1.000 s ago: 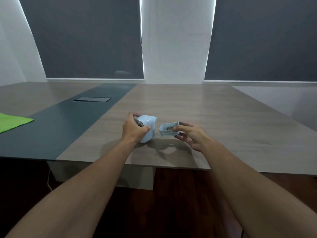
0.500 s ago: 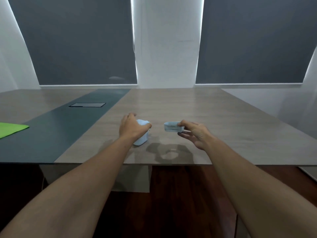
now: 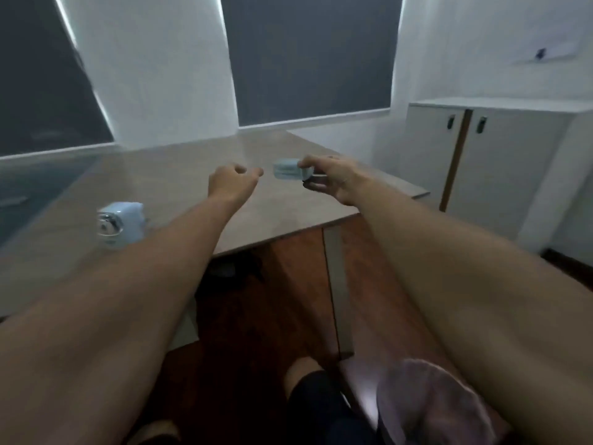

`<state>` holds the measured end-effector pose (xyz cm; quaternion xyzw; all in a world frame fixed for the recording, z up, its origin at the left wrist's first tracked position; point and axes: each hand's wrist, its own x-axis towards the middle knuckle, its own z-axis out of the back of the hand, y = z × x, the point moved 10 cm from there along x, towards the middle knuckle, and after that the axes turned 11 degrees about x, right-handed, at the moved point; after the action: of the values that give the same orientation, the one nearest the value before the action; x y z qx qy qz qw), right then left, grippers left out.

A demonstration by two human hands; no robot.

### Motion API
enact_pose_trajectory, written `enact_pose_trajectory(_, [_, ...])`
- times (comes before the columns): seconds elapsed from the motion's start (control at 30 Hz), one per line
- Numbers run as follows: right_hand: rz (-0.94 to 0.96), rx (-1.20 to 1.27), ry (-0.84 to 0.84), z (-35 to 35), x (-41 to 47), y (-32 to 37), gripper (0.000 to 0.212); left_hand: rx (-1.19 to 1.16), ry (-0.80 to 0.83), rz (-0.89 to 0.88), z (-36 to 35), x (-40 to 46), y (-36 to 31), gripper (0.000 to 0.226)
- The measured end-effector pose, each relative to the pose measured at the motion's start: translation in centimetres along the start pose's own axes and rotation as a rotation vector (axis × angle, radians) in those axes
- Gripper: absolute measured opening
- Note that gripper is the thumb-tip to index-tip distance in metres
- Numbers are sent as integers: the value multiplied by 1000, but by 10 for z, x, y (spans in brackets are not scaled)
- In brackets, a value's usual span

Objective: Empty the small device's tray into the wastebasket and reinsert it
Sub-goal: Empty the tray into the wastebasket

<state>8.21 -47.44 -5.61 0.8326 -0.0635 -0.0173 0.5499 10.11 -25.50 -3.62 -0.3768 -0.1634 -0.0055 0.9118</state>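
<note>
A wastebasket (image 3: 430, 403) lined with a pale bag sits on the dark wood floor (image 3: 256, 332) at the bottom right, partly hidden behind the right forearm, beside the person's dark-clad leg (image 3: 317, 409). Farther out, both bare arms stretch over the near edge of the table (image 3: 179, 184). The pale blue device (image 3: 120, 223) stands alone on the table to the left, just beside the left forearm and apart from either hand. The left hand (image 3: 231, 184) is loosely curled and grasps nothing. The right hand (image 3: 333, 179) pinches the small blue tray (image 3: 286, 169) between thumb and fingertips, raised above the table's far corner. Beyond stand a white cabinet (image 3: 481, 168) and dark window blinds (image 3: 308, 56); the frame is motion-blurred.
</note>
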Motion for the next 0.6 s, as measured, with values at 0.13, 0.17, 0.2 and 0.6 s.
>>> enact_pose_trajectory(0.13, [-21,-63,-52,90,-35,13,21,-88,145,-72,-90,-38,-52,54])
enact_pose_trajectory(0.17, [-36,-93,-67,111,-43,12,20,-99,186,-83,-111,-47,-61,54])
enact_pose_trajectory(0.2, [-57,-126,-87,134,-51,9,20,-102,230,-94,-133,-57,-69,53])
enact_pose_trajectory(0.6, [-390,-86,-325,372,-120,-155,32,-82,681,25,-390,-196,-35,50])
